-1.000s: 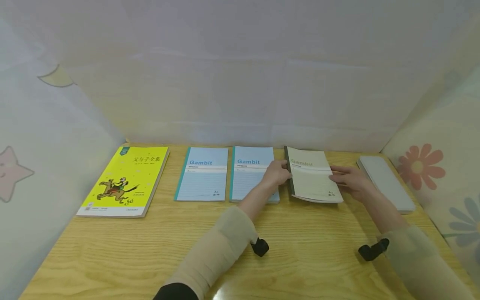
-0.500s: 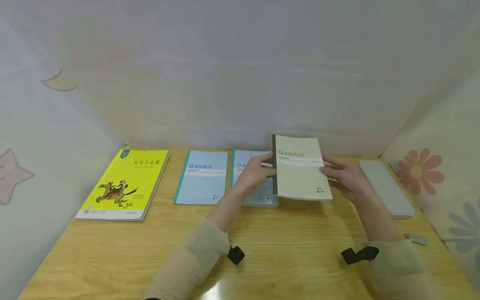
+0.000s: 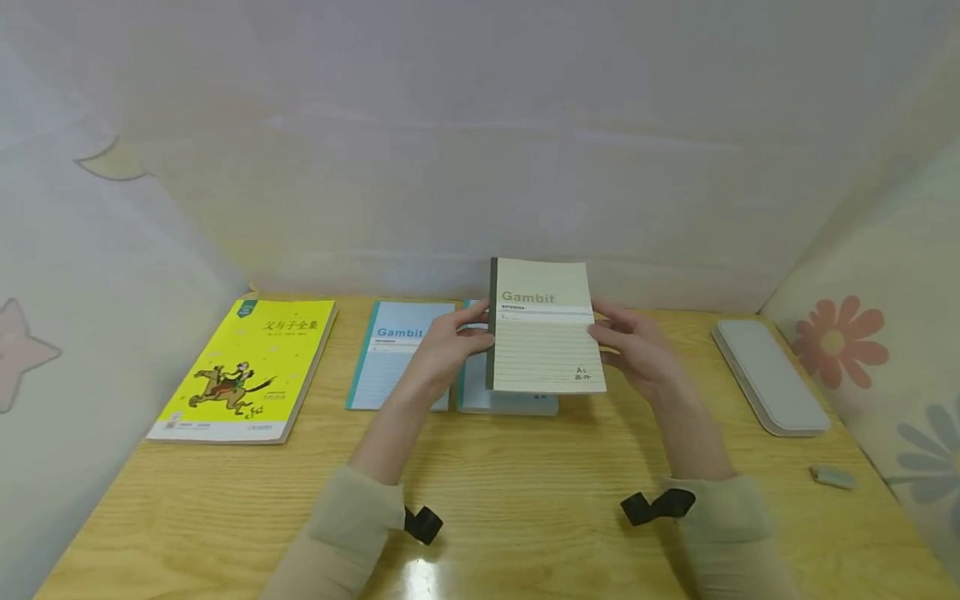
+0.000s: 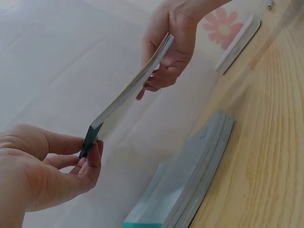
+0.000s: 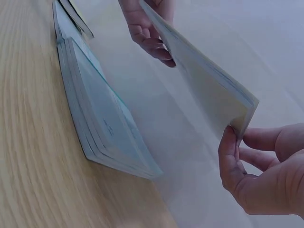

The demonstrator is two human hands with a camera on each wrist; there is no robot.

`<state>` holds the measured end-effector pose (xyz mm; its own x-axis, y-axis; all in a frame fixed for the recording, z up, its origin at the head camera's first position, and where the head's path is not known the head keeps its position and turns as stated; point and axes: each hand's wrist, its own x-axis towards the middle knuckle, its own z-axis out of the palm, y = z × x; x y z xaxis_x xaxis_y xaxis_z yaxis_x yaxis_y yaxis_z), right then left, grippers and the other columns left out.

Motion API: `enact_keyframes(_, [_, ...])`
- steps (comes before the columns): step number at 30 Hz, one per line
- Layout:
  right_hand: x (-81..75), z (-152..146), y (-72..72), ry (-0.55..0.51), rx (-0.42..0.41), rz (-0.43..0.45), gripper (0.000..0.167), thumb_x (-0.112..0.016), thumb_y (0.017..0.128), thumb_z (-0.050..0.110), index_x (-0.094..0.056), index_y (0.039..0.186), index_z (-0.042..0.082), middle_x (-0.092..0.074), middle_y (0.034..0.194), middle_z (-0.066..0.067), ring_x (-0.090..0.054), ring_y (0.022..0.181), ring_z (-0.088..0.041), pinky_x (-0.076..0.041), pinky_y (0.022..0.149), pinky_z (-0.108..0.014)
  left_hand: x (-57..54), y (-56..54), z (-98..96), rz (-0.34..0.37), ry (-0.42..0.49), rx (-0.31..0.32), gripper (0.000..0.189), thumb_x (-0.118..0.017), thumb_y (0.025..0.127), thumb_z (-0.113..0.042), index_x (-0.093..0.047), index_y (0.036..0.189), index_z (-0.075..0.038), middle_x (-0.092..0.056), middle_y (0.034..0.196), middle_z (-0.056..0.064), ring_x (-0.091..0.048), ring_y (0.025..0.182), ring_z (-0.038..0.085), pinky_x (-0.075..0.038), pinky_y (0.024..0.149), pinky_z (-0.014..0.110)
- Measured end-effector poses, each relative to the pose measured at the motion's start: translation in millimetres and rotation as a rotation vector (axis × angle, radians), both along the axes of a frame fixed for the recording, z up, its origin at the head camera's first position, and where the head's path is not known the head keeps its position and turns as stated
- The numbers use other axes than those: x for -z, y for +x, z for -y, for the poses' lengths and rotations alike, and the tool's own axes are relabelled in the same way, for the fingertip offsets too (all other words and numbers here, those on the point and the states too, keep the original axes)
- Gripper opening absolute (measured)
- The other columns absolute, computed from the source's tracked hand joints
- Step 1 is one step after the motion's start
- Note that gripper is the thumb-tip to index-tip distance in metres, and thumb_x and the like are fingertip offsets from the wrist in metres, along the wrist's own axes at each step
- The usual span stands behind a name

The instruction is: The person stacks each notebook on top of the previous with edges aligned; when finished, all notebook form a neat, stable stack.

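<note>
Left hand (image 3: 441,350) pinches a cream Gambit notebook (image 3: 549,337) by its dark spine, thumb against fingers, and the right hand (image 3: 639,346) pinches the opposite edge in the same way. Held between them, the notebook hangs in the air above a stack of blue notebooks (image 3: 510,402), clear of it and partly hiding it from the head view. Just left of the stack, another blue notebook (image 3: 397,321) lies flat on the wooden table (image 3: 525,508), partly behind the left hand. Farther left lies a yellow book (image 3: 247,367) with a rider on its cover. Well to the right are a pale, rounded case (image 3: 768,375) and, nearer the viewer, a small greyish object (image 3: 832,477).
</note>
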<state>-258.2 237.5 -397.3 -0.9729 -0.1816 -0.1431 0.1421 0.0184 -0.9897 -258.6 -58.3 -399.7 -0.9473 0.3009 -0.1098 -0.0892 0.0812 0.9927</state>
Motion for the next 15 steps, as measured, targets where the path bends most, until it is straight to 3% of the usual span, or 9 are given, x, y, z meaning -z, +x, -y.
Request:
enact_keyframes(8, [16.2,15,-3.3,0.043,0.01,0.031,0.059,-0.058,0.104,0.009,-0.038,0.159,0.009,-0.06,0.114,-0.001,-0.063,0.099,-0.012,-0.057,0.086,-0.026,7.1,-1.6,11.0,0.026,-0.054,-0.023,0.066,-0.06,0.1,-0.005,-0.038,0.16,-0.019,-0.046,0.152,0.01,-0.053,0.134,0.03,-0.037,0.122,0.051])
enact_keyframes(15, [27.2,26,-10.0,0.061,0.04,0.063,0.056,-0.059,0.103,0.007,-0.044,0.157,0.01,-0.061,0.116,-0.005,-0.064,0.102,-0.016,-0.058,0.089,-0.029,16.3,-4.6,17.5,0.04,-0.091,-0.025,0.066,-0.059,0.1,-0.004,-0.036,0.161,-0.016,-0.044,0.154,0.013,-0.051,0.137,0.032,-0.038,0.121,0.051])
